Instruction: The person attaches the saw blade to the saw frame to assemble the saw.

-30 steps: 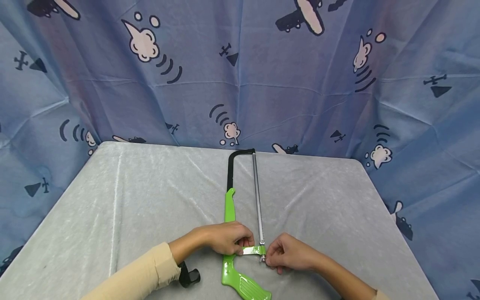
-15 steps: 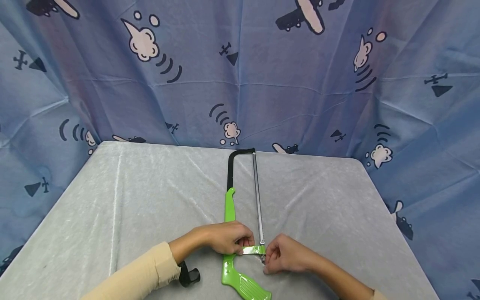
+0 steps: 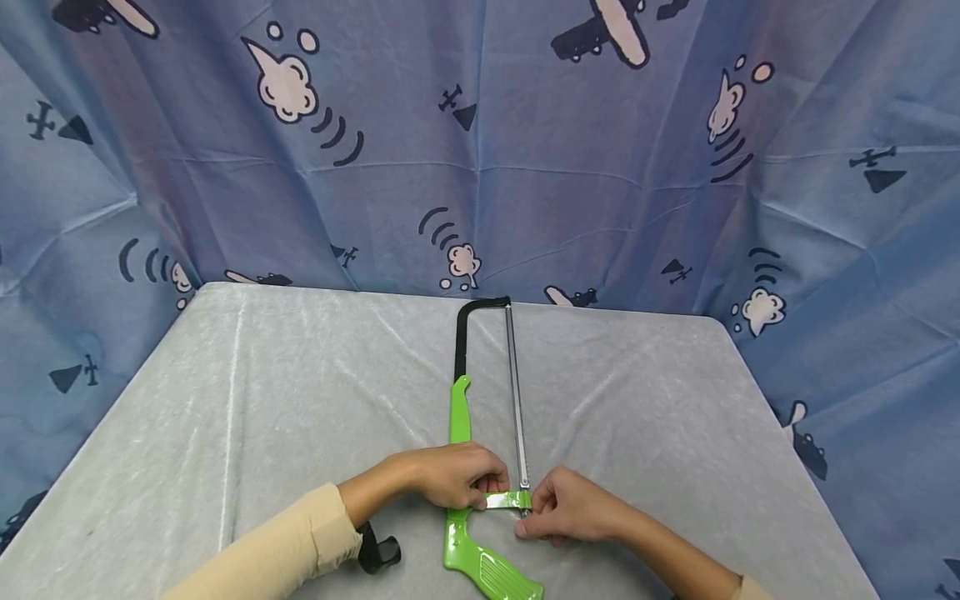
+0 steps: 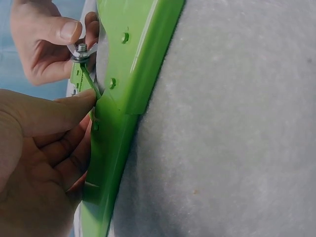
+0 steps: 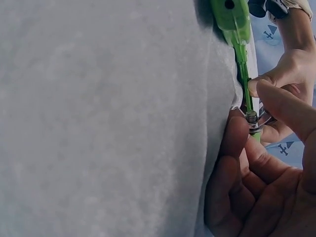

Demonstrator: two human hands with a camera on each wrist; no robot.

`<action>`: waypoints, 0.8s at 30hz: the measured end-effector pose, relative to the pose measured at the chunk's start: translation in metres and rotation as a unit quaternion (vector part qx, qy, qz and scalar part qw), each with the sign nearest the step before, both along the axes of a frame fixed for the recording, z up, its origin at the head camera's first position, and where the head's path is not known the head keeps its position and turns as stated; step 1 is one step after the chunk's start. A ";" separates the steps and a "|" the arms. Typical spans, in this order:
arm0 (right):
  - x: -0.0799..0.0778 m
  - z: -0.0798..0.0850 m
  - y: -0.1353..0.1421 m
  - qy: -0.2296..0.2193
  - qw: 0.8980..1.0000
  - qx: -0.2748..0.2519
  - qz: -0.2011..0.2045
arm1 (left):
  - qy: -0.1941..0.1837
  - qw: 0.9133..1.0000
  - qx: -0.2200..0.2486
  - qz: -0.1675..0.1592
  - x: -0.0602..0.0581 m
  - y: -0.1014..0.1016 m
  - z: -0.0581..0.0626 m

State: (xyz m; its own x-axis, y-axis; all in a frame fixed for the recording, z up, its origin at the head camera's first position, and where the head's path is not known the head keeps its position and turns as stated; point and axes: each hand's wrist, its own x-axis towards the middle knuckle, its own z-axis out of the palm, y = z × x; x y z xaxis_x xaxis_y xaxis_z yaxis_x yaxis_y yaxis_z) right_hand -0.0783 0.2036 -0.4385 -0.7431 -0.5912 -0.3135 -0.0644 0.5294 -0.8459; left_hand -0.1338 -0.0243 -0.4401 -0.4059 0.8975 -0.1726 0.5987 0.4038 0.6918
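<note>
A green and black hacksaw lies flat on the cloth, its silver blade on the right and its green pistol handle nearest me. With thumb and fingers, my left hand pinches the green cross-arm of the frame, as the left wrist view also shows. My right hand has thumb and fingertips around the wing nut on the threaded bolt at the arm's end. In the head view my fingers mostly hide that nut. Bolt threads show between my fingers in the right wrist view.
Grey plush cloth covers the table. A black curved piece shows beside my left sleeve. Behind and at both sides hangs a blue printed curtain.
My right hand's fingers shift at the wing nut: drawn in half a second ago, the thumb now reaches further left under the bolt. The left hand and hacksaw stay put.
</note>
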 end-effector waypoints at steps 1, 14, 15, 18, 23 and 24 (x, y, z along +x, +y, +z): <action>0.000 0.000 0.000 0.000 1.000 0.000 0.000 | 0.000 1.000 0.000 0.000 0.000 0.000 0.000; -0.003 -0.003 0.003 -0.006 0.999 -0.039 0.025 | -0.001 1.000 0.001 0.002 0.000 0.000 0.001; -0.004 -0.004 0.004 -0.011 0.999 -0.043 0.027 | -0.003 1.000 0.001 0.002 0.000 0.000 0.001; -0.004 -0.004 0.005 -0.029 0.998 -0.050 0.032 | -0.007 1.000 0.001 0.005 0.001 0.000 0.001; -0.005 -0.002 0.009 -0.053 0.996 -0.060 0.040 | -0.008 1.000 0.001 0.008 0.001 0.000 0.002; -0.005 -0.002 0.010 -0.055 0.996 -0.062 0.043 | -0.008 1.000 0.002 0.008 0.001 0.000 0.002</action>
State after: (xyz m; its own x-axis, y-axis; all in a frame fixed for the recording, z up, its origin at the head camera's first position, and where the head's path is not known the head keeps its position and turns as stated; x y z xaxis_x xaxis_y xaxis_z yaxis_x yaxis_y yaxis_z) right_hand -0.0831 0.2137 -0.4404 -0.6533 -0.6902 -0.3113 -0.0084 0.4177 -0.9085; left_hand -0.1325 -0.0247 -0.4384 -0.4174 0.8915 -0.1760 0.5813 0.4108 0.7024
